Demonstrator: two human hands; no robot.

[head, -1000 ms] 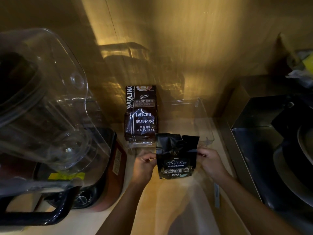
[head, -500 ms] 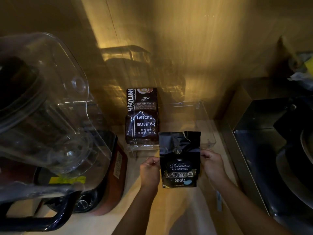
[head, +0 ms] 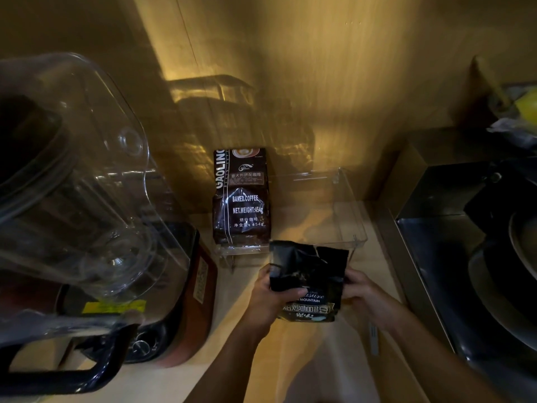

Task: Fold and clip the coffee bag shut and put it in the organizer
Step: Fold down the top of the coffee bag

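A small black coffee bag [head: 309, 274] with light lettering stands upright on the wooden counter, its crumpled top bent over toward me. My left hand [head: 270, 298] grips its left side with the thumb across the front. My right hand [head: 364, 296] holds its right edge. Just behind the bag stands a clear plastic organizer [head: 348, 216], with a brown coffee bag [head: 242, 199] upright in its left part; the right part holds nothing. A thin pale clip-like strip [head: 374, 338] lies on the counter by my right forearm.
A large blender with a clear jug [head: 72, 181] and a red base [head: 197, 292] fills the left side. A dark stove top with a pan [head: 494, 257] lies on the right. A wooden wall [head: 290, 68] rises behind the organizer.
The bag's top has been bent forward and down. My left thumb has moved onto the front of the bag. Both hands stay on its sides.
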